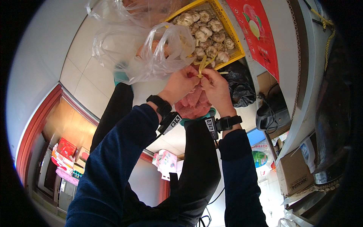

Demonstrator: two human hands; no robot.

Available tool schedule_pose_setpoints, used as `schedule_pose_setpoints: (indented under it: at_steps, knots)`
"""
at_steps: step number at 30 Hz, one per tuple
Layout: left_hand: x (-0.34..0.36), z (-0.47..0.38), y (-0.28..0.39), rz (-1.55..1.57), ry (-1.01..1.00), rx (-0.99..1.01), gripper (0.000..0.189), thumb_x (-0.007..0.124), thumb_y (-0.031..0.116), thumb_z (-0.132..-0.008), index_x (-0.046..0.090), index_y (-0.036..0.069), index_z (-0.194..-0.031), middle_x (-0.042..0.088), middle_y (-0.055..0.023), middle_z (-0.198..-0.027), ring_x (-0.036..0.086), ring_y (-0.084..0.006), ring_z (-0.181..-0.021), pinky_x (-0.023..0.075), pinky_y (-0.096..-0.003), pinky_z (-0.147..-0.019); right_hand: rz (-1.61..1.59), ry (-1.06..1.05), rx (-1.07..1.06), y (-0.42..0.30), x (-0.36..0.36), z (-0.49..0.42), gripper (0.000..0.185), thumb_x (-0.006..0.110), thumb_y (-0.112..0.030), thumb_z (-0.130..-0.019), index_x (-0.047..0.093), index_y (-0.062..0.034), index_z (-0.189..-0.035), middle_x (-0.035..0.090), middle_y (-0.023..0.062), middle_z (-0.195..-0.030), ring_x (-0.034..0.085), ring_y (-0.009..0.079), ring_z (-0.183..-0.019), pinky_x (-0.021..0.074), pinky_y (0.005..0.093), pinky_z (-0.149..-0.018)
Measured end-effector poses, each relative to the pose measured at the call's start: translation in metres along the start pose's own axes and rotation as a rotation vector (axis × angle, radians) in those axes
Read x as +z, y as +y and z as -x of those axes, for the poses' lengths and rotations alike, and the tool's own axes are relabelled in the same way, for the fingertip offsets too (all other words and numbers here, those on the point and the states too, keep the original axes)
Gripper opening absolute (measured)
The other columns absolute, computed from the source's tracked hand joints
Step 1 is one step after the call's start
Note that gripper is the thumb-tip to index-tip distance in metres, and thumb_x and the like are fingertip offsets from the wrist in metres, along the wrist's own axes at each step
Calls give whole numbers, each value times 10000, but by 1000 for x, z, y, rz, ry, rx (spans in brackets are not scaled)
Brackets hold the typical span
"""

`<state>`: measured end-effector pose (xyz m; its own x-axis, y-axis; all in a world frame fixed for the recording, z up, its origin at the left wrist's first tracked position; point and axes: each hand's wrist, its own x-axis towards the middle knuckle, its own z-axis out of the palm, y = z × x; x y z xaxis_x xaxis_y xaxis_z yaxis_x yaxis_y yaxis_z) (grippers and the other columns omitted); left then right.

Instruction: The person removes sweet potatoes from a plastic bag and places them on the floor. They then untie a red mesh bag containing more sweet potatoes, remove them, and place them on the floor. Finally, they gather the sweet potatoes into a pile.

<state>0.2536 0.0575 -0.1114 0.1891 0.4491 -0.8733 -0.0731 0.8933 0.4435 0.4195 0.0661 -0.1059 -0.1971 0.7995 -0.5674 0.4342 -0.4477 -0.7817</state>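
Observation:
A red mesh bag (pixel 194 102) with reddish, elongated contents stands between my lower legs. At its gathered top, a pale yellow tie (pixel 202 66) is pinched by both hands. My left hand (pixel 184 82) has its fingertips closed on the left side of the tie, and my right hand (pixel 214 85) grips it from the right. Just beyond the hands is a yellow plastic crate (pixel 232 31) holding many garlic bulbs (pixel 207 32). Clear plastic bags (pixel 141 51) lie to the left of the crate, with orange-brown things partly visible beneath them. The exact contents of the mesh bag cannot be told.
A black plastic bag (pixel 239 85) lies right of my right hand. Further right are a black appliance with a cord (pixel 272 115), a red printed panel (pixel 255 34) and a cardboard box (pixel 295 173). A red door frame (pixel 39 119) stands at the left.

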Motion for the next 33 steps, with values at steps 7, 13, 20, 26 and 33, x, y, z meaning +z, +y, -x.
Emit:
schedule_pose_setpoints:
  at_steps: [7, 13, 20, 26, 33]
  knots:
    - [3, 11, 0, 275, 101, -82, 80, 618, 141, -983, 620, 61, -989, 654, -27, -863, 637, -117, -715, 593, -276, -645, -154, 33, 260, -5, 1, 0, 179, 640, -52, -925, 677, 7, -1090, 699, 165, -974, 700, 246, -803, 576, 334, -714]
    - [6, 12, -1, 500, 202, -84, 158, 605, 137, -977, 652, -13, -990, 660, -47, -863, 619, -123, -669, 567, -263, -603, -662, 199, 538, -12, 8, 3, 186, 627, -88, -962, 669, 32, -1099, 695, 103, -977, 688, 145, -799, 586, 250, -689]
    - [0, 11, -3, 433, 126, -60, 162, 627, 172, -979, 655, 13, -993, 658, -47, -871, 624, -121, -693, 567, -265, -641, -325, 58, 397, -15, 5, -1, 153, 662, -110, -942, 664, 12, -1034, 685, 86, -907, 661, 129, -748, 571, 262, -660]
    - [-6, 5, -3, 228, 39, -70, 181, 641, 227, -993, 651, 50, -1030, 671, -37, -907, 637, -116, -725, 564, -257, -692, -250, 115, 377, -14, 2, 0, 157, 649, -138, -949, 654, 15, -986, 673, 79, -837, 650, 128, -700, 566, 261, -629]
    - [1, 12, -11, 458, 228, -39, 202, 625, 182, -980, 664, -15, -956, 684, -71, -865, 675, -144, -709, 563, -275, -637, -496, 292, 512, -12, 1, -2, 214, 576, -198, -1006, 650, 1, -1037, 686, 98, -942, 688, 163, -785, 606, 287, -681]
